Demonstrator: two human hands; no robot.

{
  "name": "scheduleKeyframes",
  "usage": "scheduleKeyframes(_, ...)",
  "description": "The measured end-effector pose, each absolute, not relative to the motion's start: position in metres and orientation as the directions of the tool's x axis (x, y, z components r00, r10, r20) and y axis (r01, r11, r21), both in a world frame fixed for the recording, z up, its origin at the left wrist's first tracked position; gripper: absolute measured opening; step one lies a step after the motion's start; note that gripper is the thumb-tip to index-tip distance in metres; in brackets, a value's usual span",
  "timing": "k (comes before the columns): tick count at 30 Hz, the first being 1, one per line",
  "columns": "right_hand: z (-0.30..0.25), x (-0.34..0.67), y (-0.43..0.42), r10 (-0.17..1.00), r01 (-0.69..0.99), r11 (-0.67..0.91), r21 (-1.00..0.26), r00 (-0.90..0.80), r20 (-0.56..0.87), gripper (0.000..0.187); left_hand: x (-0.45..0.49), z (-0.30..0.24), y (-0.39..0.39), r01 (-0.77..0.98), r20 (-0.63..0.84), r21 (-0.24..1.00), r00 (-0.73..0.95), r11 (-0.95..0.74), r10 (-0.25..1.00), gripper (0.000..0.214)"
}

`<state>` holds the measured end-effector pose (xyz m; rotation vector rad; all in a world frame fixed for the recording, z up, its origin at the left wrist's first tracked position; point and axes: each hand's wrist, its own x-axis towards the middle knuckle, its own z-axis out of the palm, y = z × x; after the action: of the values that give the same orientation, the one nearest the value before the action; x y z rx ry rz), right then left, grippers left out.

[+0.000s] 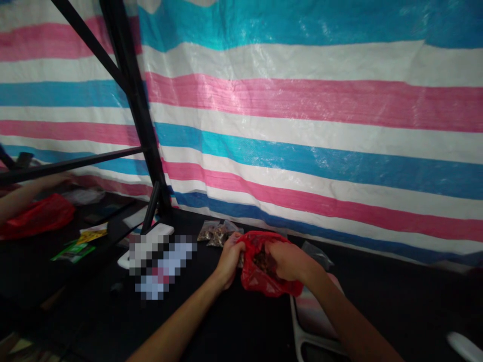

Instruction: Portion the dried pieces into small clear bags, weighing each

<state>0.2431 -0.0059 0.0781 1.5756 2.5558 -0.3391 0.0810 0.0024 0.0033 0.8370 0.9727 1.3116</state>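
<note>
Head view. My left hand (229, 260) is clenched on the near edge of the red plastic bag (260, 282), pinching the film. I take this grip to be holding the mouth spread and the bag steady. My right hand (287, 261) is curled over the mouth with the fingers dipping in; the hand itself hides whether they are closed on anything. Dark brown pieces (261, 262) show inside the bag. The bag sits between my hands and appears to rest on the black table (234, 327), which would leave the surface bearing its weight. Just behind it, near the foot of the striped tarp (302, 110), lie clear bags of brown pieces (219, 233), close to my left hand. Another clear bag (317, 254) lies just beyond my right hand. To the left stands a black metal frame (132, 100). Beyond it are a blurred, pixelated object (158, 261) and a green packet (73, 252). At the far left are an arm (22, 196) and a red bag (37, 216); I cannot tell whether they are a reflection or a co-worker's.
</note>
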Motion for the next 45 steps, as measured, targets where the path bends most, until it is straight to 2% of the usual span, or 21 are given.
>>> scheduleKeyframes(8,0.071,0.237,-0.003,0.862,0.874,0.435,-0.217,-0.474,-0.182,0.037,0.083,0.005,-0.001,-0.490,-0.181,0.859,-0.019,0.148,0.983,0.019)
scheduleKeyframes(16,0.057,0.235,0.005,0.886,0.859,0.365,-0.360,-0.439,-0.148,0.029,0.077,0.003,0.007,-0.470,-0.101,0.880,-0.061,0.061,0.993,0.024)
scheduleKeyframes(23,0.048,0.247,0.017,0.855,0.795,0.335,-0.506,-0.483,-0.192,0.020,0.083,0.001,0.001,-0.503,-0.161,0.854,-0.010,0.134,0.987,0.024)
scheduleKeyframes(29,0.047,0.248,0.021,0.888,0.800,0.277,-0.533,-0.425,-0.176,0.019,0.075,0.009,0.000,-0.502,-0.178,0.847,0.041,0.174,0.983,0.013)
scheduleKeyframes(35,0.046,0.252,0.023,0.869,0.750,0.330,-0.573,-0.479,-0.127,0.021,0.068,0.009,0.005,-0.399,-0.070,0.914,0.008,0.067,0.998,0.010)
scheduleKeyframes(41,0.053,0.260,0.023,0.813,0.675,0.370,-0.639,-0.568,-0.129,0.025,0.058,0.016,0.012,-0.233,0.141,0.960,-0.072,-0.154,0.987,0.025)
scheduleKeyframes(45,0.068,0.268,0.018,0.757,0.571,0.351,-0.742,-0.639,-0.133,0.019,0.053,0.021,0.007,0.056,0.373,0.926,0.005,-0.373,0.928,0.024)
